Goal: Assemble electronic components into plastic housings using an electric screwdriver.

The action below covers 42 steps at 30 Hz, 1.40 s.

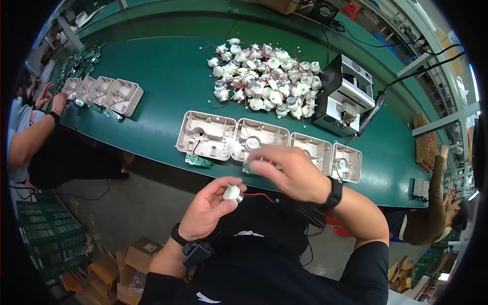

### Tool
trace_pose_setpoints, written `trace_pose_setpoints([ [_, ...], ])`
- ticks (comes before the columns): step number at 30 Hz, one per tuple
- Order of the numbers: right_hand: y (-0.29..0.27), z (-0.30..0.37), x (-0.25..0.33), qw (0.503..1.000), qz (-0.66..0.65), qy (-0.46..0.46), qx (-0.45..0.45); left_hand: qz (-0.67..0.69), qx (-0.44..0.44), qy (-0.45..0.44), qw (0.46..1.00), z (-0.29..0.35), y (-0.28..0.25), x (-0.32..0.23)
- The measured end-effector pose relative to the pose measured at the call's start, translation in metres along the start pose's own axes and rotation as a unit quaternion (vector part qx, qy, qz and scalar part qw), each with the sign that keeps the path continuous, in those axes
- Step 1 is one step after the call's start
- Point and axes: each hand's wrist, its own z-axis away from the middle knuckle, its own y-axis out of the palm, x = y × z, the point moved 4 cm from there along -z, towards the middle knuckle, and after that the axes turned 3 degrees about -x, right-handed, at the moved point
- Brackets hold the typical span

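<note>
In my left hand [209, 206], just off the near table edge, the fingers and thumb close round a small white motor unit [233, 193] with a metal end. Its red wire [262, 194] trails to the right. My right hand [287, 170] is over the second white plastic housing [269, 128], fingers stretched out and thumb apart, and I see nothing in it. A round motor part [252, 143] sits in that housing near the fingertips; whether they touch it is unclear. The leftmost housing [227, 120] of the row has a green circuit board [199, 161] hanging at its front edge.
A pile of white motor units [264, 76] lies behind the housings. To its right stands a black and white machine [348, 94] with a cabled tool [373, 114] beside it. More housings [123, 97] stand at left near a co-worker's arm [33, 137]. Another person [432, 218] works at right.
</note>
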Motion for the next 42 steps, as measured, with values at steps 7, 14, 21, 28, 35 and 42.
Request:
trace_pose_setpoints([
  [7, 0.006, 0.008, 0.016, 0.978, -0.164, 0.052, 0.121, -0.015, -0.013, 0.027, 0.999, -0.007, -0.007, -0.017],
  [14, 0.001, 0.004, 0.012, 0.953, -0.228, 0.146, 0.134, -0.288, 0.044, 0.042, 0.956, -0.005, 0.008, -0.035],
  [21, 0.014, 0.022, 0.027, 0.989, -0.135, 0.028, 0.056, -0.525, -0.026, 0.147, 0.838, -0.008, 0.023, -0.070],
  [28, -0.003, 0.039, 0.037, 0.983, -0.019, -0.144, -0.115, -0.578, -0.154, 0.230, 0.768, -0.025, -0.015, -0.109],
  [35, -0.063, 0.090, -0.017, 0.967, -0.010, 0.087, -0.238, -0.725, -0.167, 0.311, 0.592, -0.051, -0.057, -0.125],
  [42, -0.123, 0.156, -0.100, 0.896, -0.055, 0.238, -0.370, -0.748, -0.195, 0.279, 0.570, -0.064, -0.058, -0.121],
])
